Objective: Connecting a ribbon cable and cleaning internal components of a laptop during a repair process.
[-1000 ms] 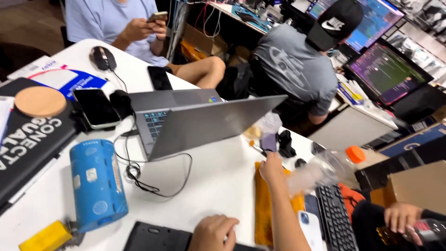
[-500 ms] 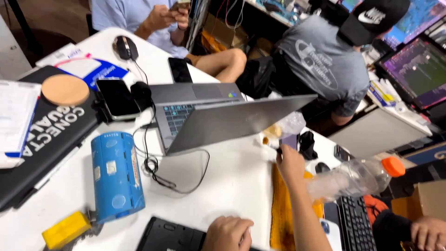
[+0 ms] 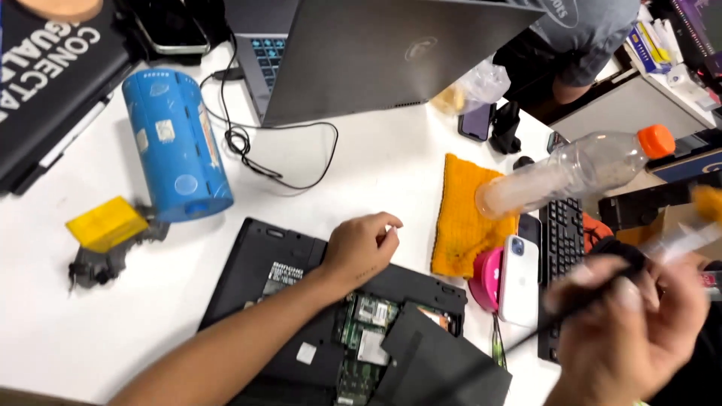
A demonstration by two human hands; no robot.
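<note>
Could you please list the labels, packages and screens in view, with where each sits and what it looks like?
Blue cylinder: lying left of centre, with small pale stickers.
Black case: top left, large white lettering.
Black laptop base: under the left hand, white label beside exposed boards.
White phone: face down, right of centre.
Grey laptop: top centre, lid's back showing, screen hidden.

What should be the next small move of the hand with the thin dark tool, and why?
Probably bring the right hand and its thin dark tool left, over the exposed circuit boards. The upturned black laptop lies open, its cover panel shifted aside, and the left hand rests on its base, while the tool is off to the side, above the keyboard.
</note>
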